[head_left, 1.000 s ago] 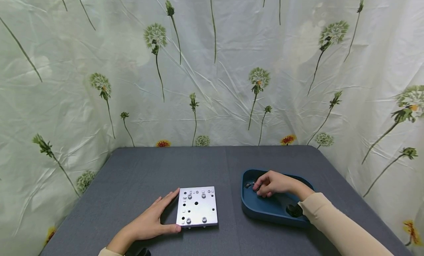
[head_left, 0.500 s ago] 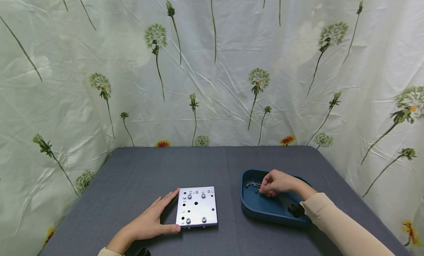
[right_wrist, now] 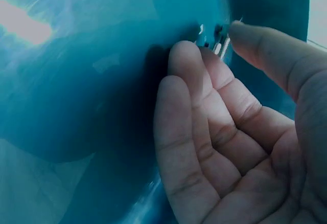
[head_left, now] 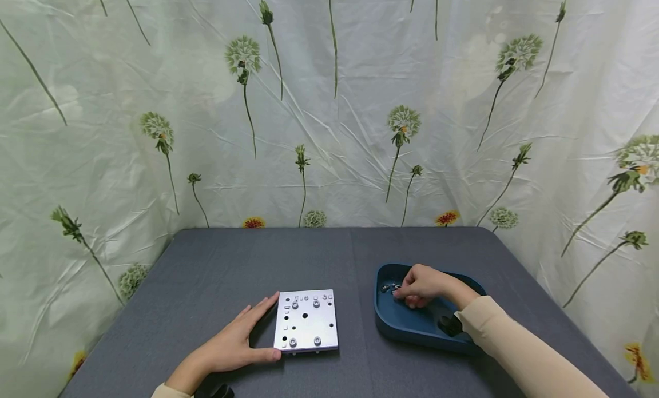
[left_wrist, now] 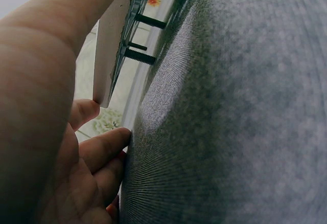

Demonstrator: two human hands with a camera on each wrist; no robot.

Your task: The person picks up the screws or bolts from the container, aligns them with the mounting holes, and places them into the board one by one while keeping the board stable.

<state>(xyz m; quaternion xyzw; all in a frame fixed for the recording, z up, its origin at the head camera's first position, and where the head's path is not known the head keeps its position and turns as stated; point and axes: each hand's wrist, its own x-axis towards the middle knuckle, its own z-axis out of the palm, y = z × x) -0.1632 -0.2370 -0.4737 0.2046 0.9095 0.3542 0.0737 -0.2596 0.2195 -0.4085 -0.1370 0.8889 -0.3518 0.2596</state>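
Note:
A square silver metal plate (head_left: 306, 321) with holes and several socket-head screws lies left of centre in the head view. My left hand (head_left: 234, 341) spans its left side, fingers straight, with the thumb at the near corner and the index fingertip at the far one. From the plate's underside, threaded screw shanks (left_wrist: 145, 20) stick out in the left wrist view. My right hand (head_left: 424, 283) reaches into a blue tray (head_left: 407, 333), its fingertips right at several small screws (head_left: 387, 287). In the right wrist view, shiny screws (right_wrist: 218, 48) show between thumb and index; I cannot tell whether one is pinched.
A dark grey cloth covers the table (head_left: 288, 255). The tray's raised rim surrounds the right hand. Behind the table hangs a pale curtain (head_left: 350, 158) with a dandelion print. A black wrist device (head_left: 449, 325) overlaps the tray's near side.
In the tray, my right hand first shifts slightly right, exposing more of the screws, then comes back left over them. The left hand and the plate stay put.

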